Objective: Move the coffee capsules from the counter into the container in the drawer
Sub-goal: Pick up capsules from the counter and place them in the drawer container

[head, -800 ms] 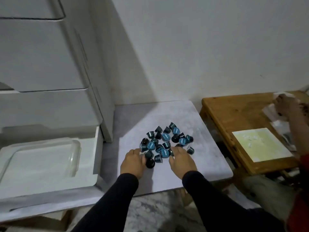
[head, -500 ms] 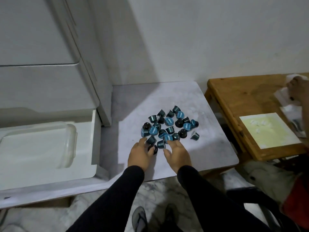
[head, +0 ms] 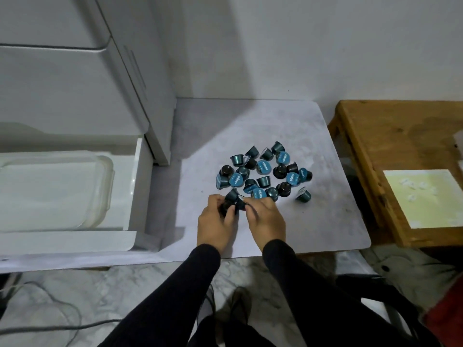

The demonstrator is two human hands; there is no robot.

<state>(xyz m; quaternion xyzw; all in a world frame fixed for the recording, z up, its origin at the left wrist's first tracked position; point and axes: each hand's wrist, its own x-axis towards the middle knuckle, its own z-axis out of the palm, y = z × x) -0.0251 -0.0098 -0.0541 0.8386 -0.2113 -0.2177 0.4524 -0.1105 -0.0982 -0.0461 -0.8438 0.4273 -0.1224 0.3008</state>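
Note:
Several dark teal and blue-lidded coffee capsules [head: 263, 171] lie in a loose heap on the pale grey counter [head: 250, 121]. My left hand [head: 216, 222] is closed around dark capsules [head: 230, 197] at the heap's near edge. My right hand [head: 265, 220] touches it, fingers pinched on a dark capsule [head: 241, 203]. To the left, the white drawer [head: 140, 186] stands pulled out, and a clear plastic container [head: 100, 186] lies inside it, seemingly empty.
White drawer fronts [head: 62, 91] rise above the open drawer. A wooden table [head: 390, 136] with a pale yellow sheet [head: 423, 199] stands right of the counter. Cables [head: 50, 311] trail over the marble floor at lower left; a red garment [head: 448, 311] shows at lower right.
Both hands have drawn together at the heap's near edge and closed on capsules. The view has tilted further down, and the other person's hand at the right has left the view.

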